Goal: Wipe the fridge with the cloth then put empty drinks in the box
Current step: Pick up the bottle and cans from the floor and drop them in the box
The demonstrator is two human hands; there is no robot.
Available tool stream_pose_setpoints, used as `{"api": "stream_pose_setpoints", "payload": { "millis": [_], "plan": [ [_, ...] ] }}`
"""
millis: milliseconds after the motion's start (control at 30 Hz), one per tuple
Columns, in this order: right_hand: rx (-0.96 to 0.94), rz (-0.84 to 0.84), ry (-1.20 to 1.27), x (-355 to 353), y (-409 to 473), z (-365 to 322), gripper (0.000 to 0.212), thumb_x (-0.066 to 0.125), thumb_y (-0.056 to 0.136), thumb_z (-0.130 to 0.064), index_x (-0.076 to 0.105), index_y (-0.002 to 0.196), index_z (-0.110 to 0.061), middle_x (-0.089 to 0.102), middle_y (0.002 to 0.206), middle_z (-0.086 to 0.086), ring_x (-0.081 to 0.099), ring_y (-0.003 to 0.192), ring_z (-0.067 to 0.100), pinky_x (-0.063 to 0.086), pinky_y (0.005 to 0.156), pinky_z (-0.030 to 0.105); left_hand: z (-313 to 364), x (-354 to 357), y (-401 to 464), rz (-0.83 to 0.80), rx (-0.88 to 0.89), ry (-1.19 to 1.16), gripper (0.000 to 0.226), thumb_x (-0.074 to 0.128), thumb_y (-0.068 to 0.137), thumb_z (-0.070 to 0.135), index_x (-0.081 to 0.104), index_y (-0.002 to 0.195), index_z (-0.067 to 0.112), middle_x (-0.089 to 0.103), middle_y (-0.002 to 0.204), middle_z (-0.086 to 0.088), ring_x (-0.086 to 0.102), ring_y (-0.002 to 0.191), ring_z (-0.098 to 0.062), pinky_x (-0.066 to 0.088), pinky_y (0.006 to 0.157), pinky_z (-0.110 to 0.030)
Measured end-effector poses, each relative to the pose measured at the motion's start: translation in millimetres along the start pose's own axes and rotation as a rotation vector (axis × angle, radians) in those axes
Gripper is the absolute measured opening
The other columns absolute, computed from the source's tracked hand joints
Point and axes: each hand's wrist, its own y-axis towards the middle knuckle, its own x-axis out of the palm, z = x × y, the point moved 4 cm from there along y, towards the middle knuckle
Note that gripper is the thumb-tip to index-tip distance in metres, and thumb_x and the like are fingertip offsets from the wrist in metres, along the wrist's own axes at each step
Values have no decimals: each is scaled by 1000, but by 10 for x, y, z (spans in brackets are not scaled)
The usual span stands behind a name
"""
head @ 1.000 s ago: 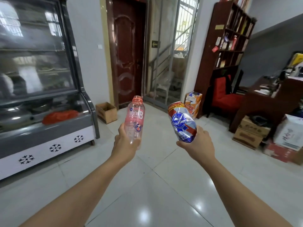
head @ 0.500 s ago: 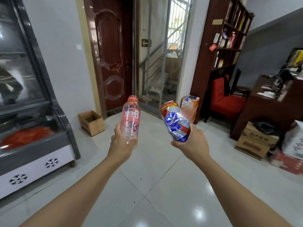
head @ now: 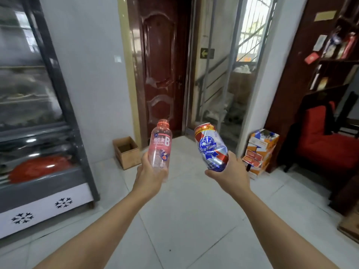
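My left hand (head: pixel 150 174) grips the lower part of a clear pink plastic bottle (head: pixel 160 145), held upright with no cap on it. My right hand (head: pixel 232 172) grips the base of a dented blue, white and red can (head: pixel 211 147), tilted to the left. Both are held out in front of me above the tiled floor. A small open wooden box (head: pixel 127 152) stands on the floor by the wall, just beyond and left of the bottle. The glass-fronted fridge (head: pixel 38 133) fills the left side, with a red cloth (head: pixel 38 167) lying on its lower ledge.
A dark red door (head: pixel 161 70) and a glass doorway to a stairwell lie ahead. An orange carton (head: pixel 261 151) stands at the wall corner on the right. Further right are a red chair (head: pixel 326 142) and a dark bookshelf (head: pixel 330 45). White floor tiles stretch between me and the box.
The view has moved forward and turned toward the wooden box, which now looks closer. Both hands still hold the bottle and the can out in front.
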Motion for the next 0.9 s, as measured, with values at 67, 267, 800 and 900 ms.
{"api": "stream_pose_setpoints", "payload": {
  "millis": [67, 267, 800, 900],
  "plan": [
    [-25, -32, 11, 90, 421, 41, 83, 82, 62, -47, 42, 129, -19, 52, 120, 3, 53, 107, 18, 44, 79, 29, 30, 157, 294, 34, -39, -22, 78, 59, 67, 34, 25, 138, 32, 51, 118, -1, 55, 100, -21, 54, 77, -37],
    [-63, -129, 27, 581, 1561, 94, 87, 81, 62, -49, 40, 132, -19, 52, 121, 2, 54, 106, 16, 50, 80, 29, -41, 507, 1211, 106, -106, 24, 81, 60, 72, 36, 18, 141, 31, 48, 123, -2, 54, 102, -23, 50, 77, -33],
    [-67, -140, -20, 1720, 4792, 45, 93, 80, 61, -55, 36, 135, -20, 51, 122, 0, 56, 107, 16, 55, 84, 34, -107, 1491, 4492, 144, -125, 41, 77, 64, 81, 31, 17, 142, 30, 47, 128, -7, 55, 107, -25, 54, 84, -42],
    [-82, -162, 3, 1993, 5399, 22, 92, 80, 61, -53, 36, 135, -21, 51, 123, 0, 55, 108, 16, 55, 85, 33, -102, 1685, 5035, 149, -151, 87, 76, 62, 82, 33, 16, 142, 30, 46, 125, -4, 55, 106, -25, 53, 86, -44]
  ]
}}
